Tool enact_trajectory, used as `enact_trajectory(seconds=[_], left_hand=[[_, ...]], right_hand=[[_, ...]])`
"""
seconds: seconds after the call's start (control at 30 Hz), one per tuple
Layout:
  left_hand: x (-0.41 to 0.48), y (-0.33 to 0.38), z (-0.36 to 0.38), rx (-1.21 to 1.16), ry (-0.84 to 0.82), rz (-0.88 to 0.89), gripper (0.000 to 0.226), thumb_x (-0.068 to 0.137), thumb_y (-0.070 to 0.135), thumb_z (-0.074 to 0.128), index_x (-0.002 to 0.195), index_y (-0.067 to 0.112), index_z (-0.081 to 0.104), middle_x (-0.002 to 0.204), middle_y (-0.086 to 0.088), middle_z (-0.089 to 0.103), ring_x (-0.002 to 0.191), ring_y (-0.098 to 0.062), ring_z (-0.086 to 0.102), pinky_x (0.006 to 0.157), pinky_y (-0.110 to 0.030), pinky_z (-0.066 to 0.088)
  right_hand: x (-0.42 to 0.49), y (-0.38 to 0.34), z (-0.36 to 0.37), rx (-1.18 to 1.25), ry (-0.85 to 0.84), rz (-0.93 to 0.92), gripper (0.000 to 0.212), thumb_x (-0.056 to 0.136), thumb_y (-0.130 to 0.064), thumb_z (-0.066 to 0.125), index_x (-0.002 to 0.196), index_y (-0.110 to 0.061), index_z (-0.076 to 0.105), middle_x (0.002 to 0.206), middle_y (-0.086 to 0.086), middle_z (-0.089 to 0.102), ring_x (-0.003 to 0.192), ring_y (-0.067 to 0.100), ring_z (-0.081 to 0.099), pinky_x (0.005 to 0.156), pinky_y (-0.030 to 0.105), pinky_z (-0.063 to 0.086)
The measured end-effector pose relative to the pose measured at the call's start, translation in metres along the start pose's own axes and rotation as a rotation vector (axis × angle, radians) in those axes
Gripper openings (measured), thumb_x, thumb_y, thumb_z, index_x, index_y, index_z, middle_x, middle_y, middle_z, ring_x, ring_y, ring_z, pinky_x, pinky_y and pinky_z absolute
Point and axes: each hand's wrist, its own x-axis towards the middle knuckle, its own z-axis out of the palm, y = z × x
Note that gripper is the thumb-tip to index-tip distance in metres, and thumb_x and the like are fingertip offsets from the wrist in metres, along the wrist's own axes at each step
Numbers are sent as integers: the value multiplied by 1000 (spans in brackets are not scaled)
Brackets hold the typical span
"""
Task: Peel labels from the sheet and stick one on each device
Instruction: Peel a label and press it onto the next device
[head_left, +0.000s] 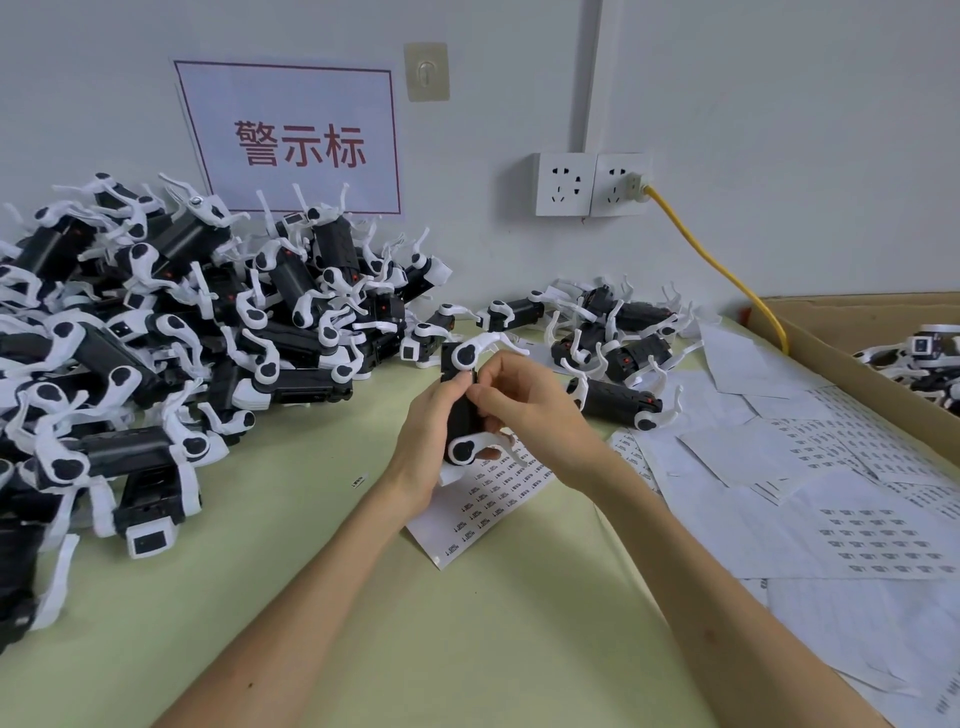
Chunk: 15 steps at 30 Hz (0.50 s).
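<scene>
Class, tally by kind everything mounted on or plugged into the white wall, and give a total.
White plastic wall sockets: 2
Red-bordered white paper sign: 1
Beige square adhesive hook: 1
White vertical cable duct: 1
Yellow cable with white plug: 1
Total: 6

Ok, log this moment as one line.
phase: labelling | left hand: grips device | right hand: fingers curled on same device | label sheet: lying beneath hands
</scene>
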Motion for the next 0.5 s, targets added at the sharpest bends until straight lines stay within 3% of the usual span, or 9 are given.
enact_trajectory(seconds=[0.13,0.33,0.4,0.5], left_hand=[[3,-2,-3,-4,26,-23,60,86,45,51,114,-7,61,88,-25,64,74,-32,71,80,-61,58],[7,-6,-5,-11,-6,-41,42,84,39,52,98,2,63,78,-17,66,71,-28,70,71,-52,61],[7,-6,-6,4,-2,-41,45,79,41,56,100,1,62,79,-17,66,74,-30,69,77,-57,60],[6,-5,-7,-20,-37,-37,55,67,44,62,102,1,61,80,-15,67,73,-28,68,70,-47,61]], right_hand=[[0,1,5,-40,8,-9,19,99,-2,59,82,-9,53,65,1,52,55,10,49,52,17,39],[-1,0,4,0,30,13,20,97,2,58,80,-8,52,66,3,51,55,11,48,52,17,39],[-1,0,4,3,26,9,19,94,7,57,80,-6,52,67,5,51,56,12,48,54,18,41],[-1,0,3,13,29,2,20,90,11,55,79,-6,53,67,4,52,58,12,48,58,20,42]])
